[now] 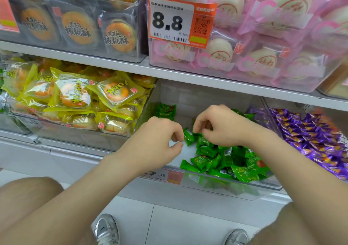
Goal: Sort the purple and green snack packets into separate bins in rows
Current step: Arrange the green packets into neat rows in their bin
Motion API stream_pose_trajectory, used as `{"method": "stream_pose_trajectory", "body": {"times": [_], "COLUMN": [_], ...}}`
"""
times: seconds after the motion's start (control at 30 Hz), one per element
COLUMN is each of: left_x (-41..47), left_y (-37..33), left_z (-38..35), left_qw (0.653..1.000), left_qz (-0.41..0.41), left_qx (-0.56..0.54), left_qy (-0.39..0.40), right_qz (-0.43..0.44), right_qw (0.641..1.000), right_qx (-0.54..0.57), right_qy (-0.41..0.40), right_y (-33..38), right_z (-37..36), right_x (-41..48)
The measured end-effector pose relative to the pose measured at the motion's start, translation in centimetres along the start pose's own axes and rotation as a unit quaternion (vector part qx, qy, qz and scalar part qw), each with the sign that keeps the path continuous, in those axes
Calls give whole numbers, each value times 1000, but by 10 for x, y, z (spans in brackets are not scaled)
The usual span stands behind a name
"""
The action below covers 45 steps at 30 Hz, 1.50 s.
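shop shelf, clear bin (pixel 180 158): green packets (pixel 226 162) heaped, purple packets (pixel 310 137) in the bin beside; my left hand (pixel 160 137) and right hand (pixel 222 126) each pinch one, likely light and slippery, by its crimped end.

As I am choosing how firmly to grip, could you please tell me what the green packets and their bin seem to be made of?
The green packets look like thin glossy plastic film: crinkled, with bright glints and crimped ends. Their bin looks like rigid clear plastic, perhaps acrylic: packets show through its smooth front wall.
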<state>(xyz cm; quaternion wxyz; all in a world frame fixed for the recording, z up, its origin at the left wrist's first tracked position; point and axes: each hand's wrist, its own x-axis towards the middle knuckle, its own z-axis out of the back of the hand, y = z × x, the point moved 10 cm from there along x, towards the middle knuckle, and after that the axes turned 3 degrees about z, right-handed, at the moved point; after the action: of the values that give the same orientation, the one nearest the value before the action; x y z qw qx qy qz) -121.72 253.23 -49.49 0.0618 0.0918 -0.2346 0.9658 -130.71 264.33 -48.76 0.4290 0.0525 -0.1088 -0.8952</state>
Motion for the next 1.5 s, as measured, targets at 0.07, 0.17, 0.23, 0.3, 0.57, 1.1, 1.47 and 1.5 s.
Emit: {"method": "stream_pose_trajectory", "body": {"times": [0.07, 0.17, 0.23, 0.3, 0.57, 1.1, 1.47, 1.5], "left_x": [15, 31, 36, 39, 40, 9, 2, 2], "left_y": [7, 9, 10, 10, -11, -41, -25, -21], "left_z": [-19, -55, -76, -91, -111, -12, 38, 40], "left_qw": [997, 983, 969, 957, 945, 997, 989, 989], "left_qz": [45, 74, 83, 86, 27, -25, -15, -7], "left_qx": [-20, -22, 0, 30, 118, -69, -42, -49], "left_qy": [56, 169, 233, 274, 305, -5, -139, -139], "right_qz": [-23, -24, -11, 5, 11, -288, -174, -118], "right_qw": [999, 995, 986, 983, 995, 801, 859, 889], "right_qx": [27, 63, 46, 7, 35, 508, 481, 443], "right_qy": [-15, 76, 159, 184, 98, -134, 16, -3], "right_y": [-10, -12, -10, -7, -13, -60, -6, 2], "right_z": [16, 8, -12, -26, -24, -1, -10, 0], "right_x": [-12, -29, -40, -42, -38, -68, -48, -43]}}
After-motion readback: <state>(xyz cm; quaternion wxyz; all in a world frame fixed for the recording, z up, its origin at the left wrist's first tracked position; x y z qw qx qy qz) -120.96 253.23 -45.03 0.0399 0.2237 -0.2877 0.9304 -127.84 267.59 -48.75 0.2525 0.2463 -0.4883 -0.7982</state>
